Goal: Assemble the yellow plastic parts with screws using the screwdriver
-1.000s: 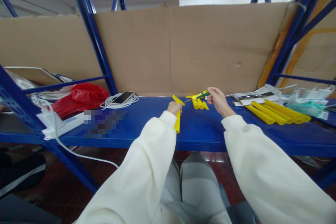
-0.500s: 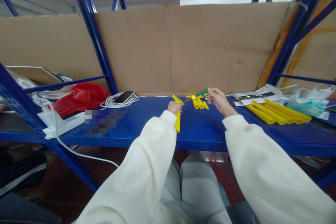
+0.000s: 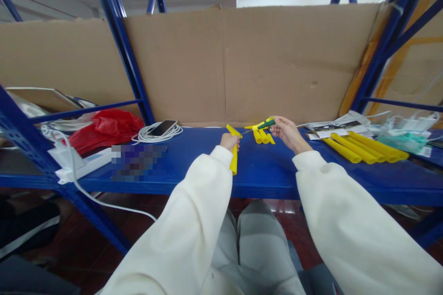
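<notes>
My left hand (image 3: 230,141) is closed around a yellow plastic piece (image 3: 234,163) with a long tapered body and a slanted upper end. In my right hand (image 3: 286,131) is a green-and-yellow screwdriver (image 3: 267,123), gripped by its handle with the fingertips. The shaft points left, and its tip meets the yellow piece beside my left fingers; the exact contact spot is too small to make out. Behind the screwdriver, several short yellow parts (image 3: 265,137) lie on the blue shelf top (image 3: 256,173).
Several long yellow tubes (image 3: 368,149) lie at right by a white packet and a green mask (image 3: 403,140). At left are a phone (image 3: 163,127) on a coiled white cable, a red plastic bag (image 3: 107,129) and a white power strip (image 3: 90,165). A cardboard sheet (image 3: 277,64) stands behind.
The screwdriver handle has rolled in my right fingers, so its green and yellow sides show differently. My left hand and the yellow piece stay in place.
</notes>
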`<state>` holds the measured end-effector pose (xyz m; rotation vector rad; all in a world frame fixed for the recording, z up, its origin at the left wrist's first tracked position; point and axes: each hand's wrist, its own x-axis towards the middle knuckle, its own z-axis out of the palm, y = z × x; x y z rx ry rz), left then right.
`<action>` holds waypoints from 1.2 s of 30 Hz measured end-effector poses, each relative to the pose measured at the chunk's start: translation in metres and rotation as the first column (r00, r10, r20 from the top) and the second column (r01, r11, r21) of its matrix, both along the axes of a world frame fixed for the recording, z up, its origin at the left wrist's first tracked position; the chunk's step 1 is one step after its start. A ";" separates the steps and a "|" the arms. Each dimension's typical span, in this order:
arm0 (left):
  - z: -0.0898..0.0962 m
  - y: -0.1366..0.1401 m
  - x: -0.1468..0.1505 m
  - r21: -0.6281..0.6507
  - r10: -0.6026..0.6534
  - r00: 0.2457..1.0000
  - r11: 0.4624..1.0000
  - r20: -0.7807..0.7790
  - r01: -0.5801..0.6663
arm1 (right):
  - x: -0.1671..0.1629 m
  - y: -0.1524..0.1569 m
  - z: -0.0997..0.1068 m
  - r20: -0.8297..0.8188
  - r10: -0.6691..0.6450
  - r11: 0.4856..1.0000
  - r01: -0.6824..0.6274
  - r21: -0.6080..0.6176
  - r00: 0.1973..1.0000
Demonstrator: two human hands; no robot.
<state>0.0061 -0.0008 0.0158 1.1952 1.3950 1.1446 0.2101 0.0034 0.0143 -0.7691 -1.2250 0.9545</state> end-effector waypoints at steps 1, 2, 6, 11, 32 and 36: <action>0.000 0.000 0.000 0.000 0.000 1.000 1.000 0.001 0.000 | 0.000 -0.001 0.000 -0.005 0.025 1.000 -0.025 0.004 1.000; 0.000 0.000 0.000 -0.001 -0.001 1.000 1.000 0.001 0.001 | 0.000 -0.001 0.000 -0.006 0.041 0.999 -0.041 0.010 0.999; 0.001 -0.002 0.001 -0.006 0.005 1.000 1.000 0.008 -0.005 | 0.000 0.001 -0.002 0.020 -0.013 1.000 0.012 0.021 1.000; 0.001 -0.003 0.001 -0.003 0.001 1.000 1.000 0.019 -0.001 | -0.001 0.002 -0.003 0.040 -0.116 0.993 0.117 -0.004 0.992; 0.001 -0.001 0.000 -0.006 -0.012 1.000 1.000 0.004 0.012 | -0.002 -0.003 0.000 0.062 -0.103 0.995 0.104 -0.010 0.993; 0.001 -0.001 0.000 -0.003 -0.017 1.000 1.000 0.010 0.017 | -0.003 -0.002 -0.001 0.076 -0.140 0.990 0.142 -0.019 0.987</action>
